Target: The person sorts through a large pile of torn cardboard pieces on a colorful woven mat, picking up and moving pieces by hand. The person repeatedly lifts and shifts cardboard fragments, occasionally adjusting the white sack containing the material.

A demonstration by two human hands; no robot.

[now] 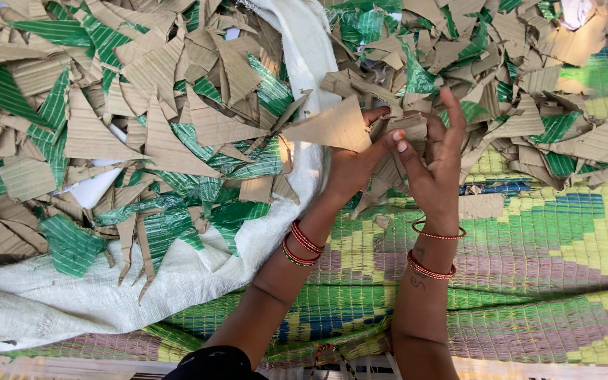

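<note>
My left hand grips a brown triangular piece of corrugated cardboard, its point aimed left over the white cloth. My right hand is raised just beside it, fingers spread upward, its thumb touching a small stack of cardboard pieces held between the two hands. Both wrists wear red bangles. A heap of brown and green cardboard scraps lies right behind the hands.
A second pile of brown and green cardboard triangles covers a white woven sack at left. A woven plastic mat in green, yellow, blue and pink lies beneath my arms. A loose cardboard piece sits on the mat.
</note>
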